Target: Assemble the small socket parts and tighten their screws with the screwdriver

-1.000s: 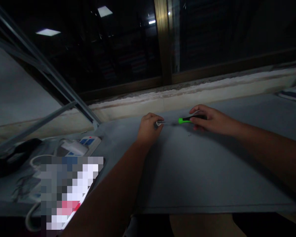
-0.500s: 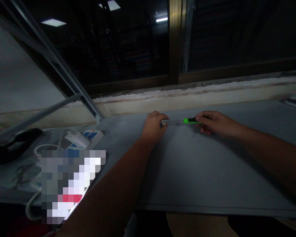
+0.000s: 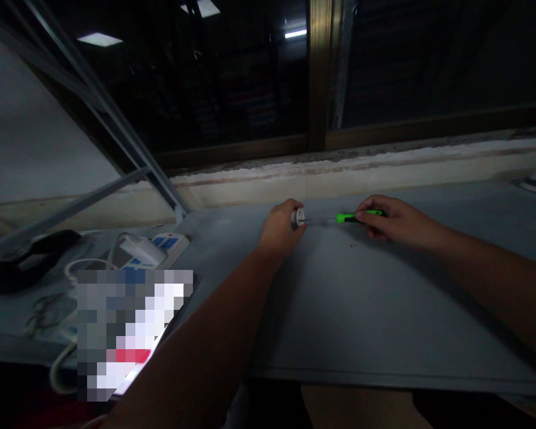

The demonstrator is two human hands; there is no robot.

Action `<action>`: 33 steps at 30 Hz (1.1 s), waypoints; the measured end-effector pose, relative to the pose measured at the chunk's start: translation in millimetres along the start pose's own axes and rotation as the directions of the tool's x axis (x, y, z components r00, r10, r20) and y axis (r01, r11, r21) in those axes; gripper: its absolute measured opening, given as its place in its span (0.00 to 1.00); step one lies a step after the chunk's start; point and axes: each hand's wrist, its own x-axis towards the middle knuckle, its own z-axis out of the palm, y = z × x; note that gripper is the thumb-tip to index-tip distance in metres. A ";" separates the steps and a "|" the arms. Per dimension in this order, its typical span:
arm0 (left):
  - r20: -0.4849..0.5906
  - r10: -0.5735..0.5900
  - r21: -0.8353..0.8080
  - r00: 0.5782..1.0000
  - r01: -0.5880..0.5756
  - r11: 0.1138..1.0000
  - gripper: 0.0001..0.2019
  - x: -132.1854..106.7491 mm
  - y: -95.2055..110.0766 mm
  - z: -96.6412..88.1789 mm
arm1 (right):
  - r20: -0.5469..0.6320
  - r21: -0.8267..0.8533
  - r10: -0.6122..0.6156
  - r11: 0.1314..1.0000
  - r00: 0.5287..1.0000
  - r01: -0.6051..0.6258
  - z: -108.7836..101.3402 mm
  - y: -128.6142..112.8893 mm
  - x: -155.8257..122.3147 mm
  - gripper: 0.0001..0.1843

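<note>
My left hand (image 3: 282,226) is closed around a small round white piece (image 3: 299,217), whose open face is turned to the right; its exact kind I cannot make out. Level with it, my right hand (image 3: 386,219) grips a green and black screwdriver (image 3: 347,217) by the handle. The thin metal shaft runs left, and its tip meets the inside of the white piece. Below the screwdriver, a tiny dark bit (image 3: 352,245) lies on the grey table (image 3: 366,322), too small to name.
At the left a white power strip (image 3: 175,247) holds a white plug (image 3: 143,250) with cables. Nearer me lies a pixelated device with a bright screen (image 3: 161,310). A black strap-like object (image 3: 36,256) and a slanting metal frame (image 3: 129,149) are further left. A window stands behind the table.
The round white piece has turned in my left hand, so more of its face shows. My right fingers have shifted on the screwdriver handle, and the handle has rotated.
</note>
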 end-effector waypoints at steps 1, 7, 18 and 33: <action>0.003 -0.005 0.008 1.000 0.005 1.000 0.20 -0.1 0.8 -0.5 | -0.013 0.001 0.029 1.000 0.999 -0.029 1.1 -0.6 0.5 0.20; 0.008 0.000 0.015 1.000 0.000 1.000 0.20 0.1 2.3 -0.1 | -0.103 -0.119 -0.140 0.985 0.985 0.128 2.4 -4.9 -0.4 0.21; -0.056 0.024 0.014 0.998 -0.023 1.000 0.21 1.0 -0.8 -4.0 | -0.004 -0.139 -0.019 0.990 1.000 0.018 -1.5 -5.1 1.2 0.20; -0.065 0.069 0.038 0.995 -0.067 0.997 0.21 0.8 3.2 -6.3 | -0.027 -0.109 -0.084 0.991 0.996 0.081 -0.7 -6.0 0.0 0.21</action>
